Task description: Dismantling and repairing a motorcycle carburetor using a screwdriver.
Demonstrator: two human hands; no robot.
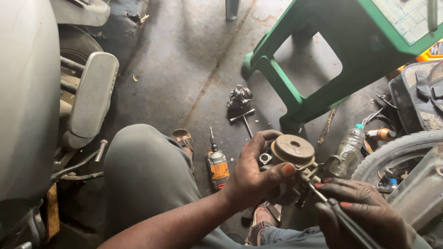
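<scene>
My left hand [253, 171] grips a dirty metal carburetor [292, 152] with a round tan cap on top, held above my lap. My right hand [364, 213] holds a thin dark screwdriver [344, 216], whose tip touches the carburetor's lower right side near a small spring. Both hands are greasy. The lower part of the carburetor is hidden behind my fingers.
On the concrete floor lie an orange and grey power driver [217, 165], a second carburetor part [239, 97] and a T-handle wrench [245, 118]. A green plastic stool [295, 99] stands ahead. A plastic bottle [349, 146] and a tyre [397, 152] are at right; a scooter body [27, 101] at left.
</scene>
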